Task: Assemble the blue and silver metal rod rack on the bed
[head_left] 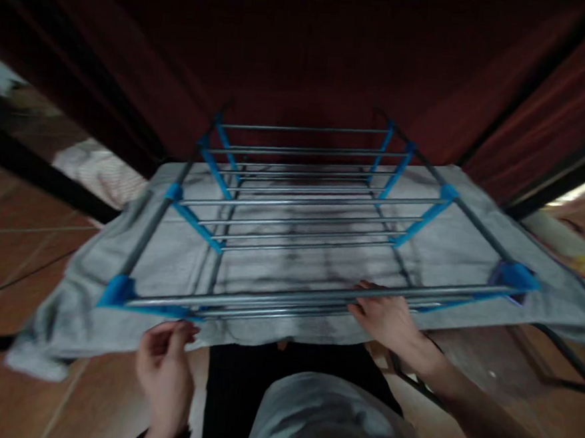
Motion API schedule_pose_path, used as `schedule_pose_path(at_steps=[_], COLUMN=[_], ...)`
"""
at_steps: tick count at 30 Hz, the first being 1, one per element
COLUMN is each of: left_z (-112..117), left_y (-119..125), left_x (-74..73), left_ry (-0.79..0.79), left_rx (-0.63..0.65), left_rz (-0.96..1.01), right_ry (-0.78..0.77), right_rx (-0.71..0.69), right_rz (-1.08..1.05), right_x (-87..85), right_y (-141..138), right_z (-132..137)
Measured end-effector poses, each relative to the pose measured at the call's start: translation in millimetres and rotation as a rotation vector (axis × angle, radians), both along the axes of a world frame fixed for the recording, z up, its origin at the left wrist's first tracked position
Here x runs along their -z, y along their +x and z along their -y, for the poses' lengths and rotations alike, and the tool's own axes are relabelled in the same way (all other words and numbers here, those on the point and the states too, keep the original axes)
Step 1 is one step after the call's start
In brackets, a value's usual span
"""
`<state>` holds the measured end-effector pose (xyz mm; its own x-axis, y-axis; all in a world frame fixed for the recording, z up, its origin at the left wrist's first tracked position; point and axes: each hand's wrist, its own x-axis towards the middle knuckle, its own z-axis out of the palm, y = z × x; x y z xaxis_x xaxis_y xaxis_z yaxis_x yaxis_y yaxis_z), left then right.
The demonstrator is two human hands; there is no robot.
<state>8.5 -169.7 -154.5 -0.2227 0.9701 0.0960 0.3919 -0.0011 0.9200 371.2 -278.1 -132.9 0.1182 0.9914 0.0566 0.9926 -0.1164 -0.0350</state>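
A metal drying rack point(314, 202) with blue plastic joints stands on a grey cloth point(289, 265). My right hand point(383, 315) reaches in from the right, its fingers curled around the rack's front bars, right of the middle. Below the front left blue bracket point(166, 309), my left hand point(167, 357) is held palm up with curled fingers, thumb against the index finger. Its fingertips are close to the bracket's end. Whether they touch it or pinch something small, I cannot make out.
Behind the rack hangs a dark red cloth point(303, 59). Dark metal bars point(45, 175) run along the left. A striped light cloth point(100, 172) lies beyond the table's left side. Tiled floor point(9, 252) shows below, and a dark table leg point(568, 355) stands at right.
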Motion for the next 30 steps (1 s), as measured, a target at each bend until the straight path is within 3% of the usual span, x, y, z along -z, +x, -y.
schedule_pose_path(at_steps=[4, 10, 15, 19, 22, 28, 30], left_z=[2.0, 2.8, -1.9, -15.6, -23.5, -26.9, -26.6], left_y=[20.8, 36.7, 40.4, 45.0, 48.3, 52.1, 52.4], left_x=[-2.1, 5.7, -7.4, -19.5, -20.2, -15.9, -17.3], left_ry=[-0.054, -0.040, -0.090, -0.182, -0.224, -0.151, -0.127], left_rx=[0.068, 0.014, 0.015, 0.025, 0.020, 0.030, 0.030], left_rz=[0.176, 0.498, 0.665, 1.019, 1.208, 1.125, 1.102], right_ry=[0.141, 0.291, 0.306, 0.247, 0.223, 0.254, 0.250], right_rx=[-0.100, -0.249, -0.244, -0.224, -0.250, -0.501, -0.489], right_rz=[0.123, 0.266, 0.279, 0.209, 0.161, 0.296, 0.283], right_x=[7.2, 2.8, -2.9, -9.1, -9.5, -8.3, -10.8], right_y=[9.0, 15.5, 15.7, 15.4, 20.6, 28.0, 15.8], right_z=[0.7, 7.1, 5.7, 7.6, 10.0, 9.7, 7.7])
